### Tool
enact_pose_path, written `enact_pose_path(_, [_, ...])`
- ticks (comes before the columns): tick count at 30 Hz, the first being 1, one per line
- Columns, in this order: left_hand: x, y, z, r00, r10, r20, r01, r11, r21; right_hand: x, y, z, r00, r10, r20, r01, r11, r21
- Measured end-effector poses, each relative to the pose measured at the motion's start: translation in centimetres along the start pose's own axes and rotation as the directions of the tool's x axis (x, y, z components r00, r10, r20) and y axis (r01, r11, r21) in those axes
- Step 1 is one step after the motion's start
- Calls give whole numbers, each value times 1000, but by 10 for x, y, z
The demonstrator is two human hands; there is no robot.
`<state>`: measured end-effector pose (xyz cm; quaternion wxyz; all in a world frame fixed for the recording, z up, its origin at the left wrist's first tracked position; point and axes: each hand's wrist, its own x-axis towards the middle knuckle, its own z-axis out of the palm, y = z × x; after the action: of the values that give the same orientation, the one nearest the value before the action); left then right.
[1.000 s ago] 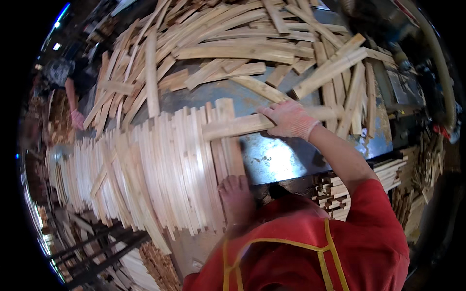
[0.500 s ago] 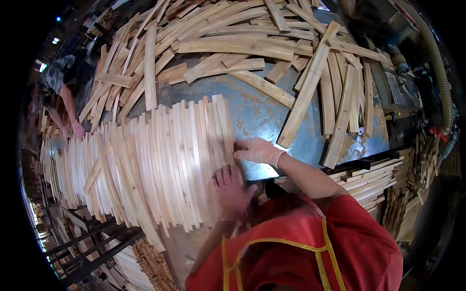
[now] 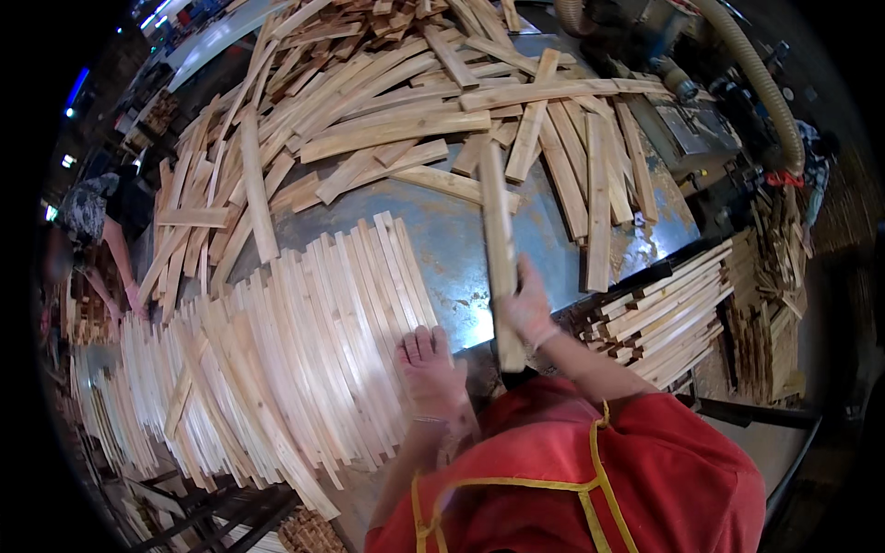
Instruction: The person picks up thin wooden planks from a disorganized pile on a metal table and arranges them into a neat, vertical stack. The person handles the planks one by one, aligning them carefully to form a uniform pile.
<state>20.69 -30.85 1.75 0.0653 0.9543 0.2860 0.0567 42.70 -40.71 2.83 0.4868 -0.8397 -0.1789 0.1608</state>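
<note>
My right hand [image 3: 529,309] grips a long, narrow wooden board [image 3: 499,244] near its lower end. The board points away from me over the blue-grey metal table [image 3: 452,244], its near end close to my body. My left hand [image 3: 431,376] lies with fingers stretched out against the right side of a row of wooden strips [image 3: 318,346]. These pale strips are packed side by side, with their near ends toward me. A few longer strips [image 3: 244,369] lie slantwise across the row.
A loose heap of boards [image 3: 369,111] covers the far part of the table. More boards [image 3: 599,184] lie at right. Stacked timber [image 3: 659,318] stands beyond the table's right edge. A ribbed hose [image 3: 761,78] hangs at far right. Another person's hand [image 3: 136,300] touches strips at left.
My right hand has left the row's edge and now holds a board to its right. My left hand stays at the row's right side. The whole view has shifted.
</note>
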Motion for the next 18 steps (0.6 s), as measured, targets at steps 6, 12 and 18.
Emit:
enact_pose_path(6, [11, -12, 23, 996, 23, -82, -25, 1000, -13, -72, 2, 36, 756, -28, 654, 113, 990, -88])
enact_pose_path(12, [25, 16, -16, 997, 2, 72, -4, 999, 34, 110, 17, -130, 945, -218, -244, -28, 687, -726])
enact_pose_path(18, [31, 22, -21, 986, -67, 155, 56, 996, 72, 87, 12, -139, 960, 126, -248, -200, 934, -298])
